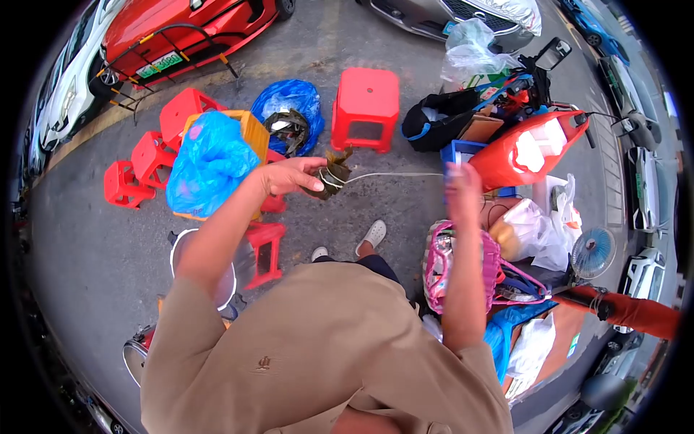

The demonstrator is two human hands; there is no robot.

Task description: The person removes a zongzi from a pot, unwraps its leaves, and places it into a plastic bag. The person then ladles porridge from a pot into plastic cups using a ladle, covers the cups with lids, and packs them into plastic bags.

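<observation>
Fingers of left hand (pixel 290 176) grip dark-green leaf-wrapped bundle (pixel 337 170); thin white string (pixel 397 173) already wound round, length toward right hand (pixel 464 192) (blurred, finger state we can't tell) not yet secured, we judge.

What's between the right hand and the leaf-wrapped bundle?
Head view: a pale string runs nearly straight from the leaf-wrapped bundle toward the blurred right hand.
</observation>
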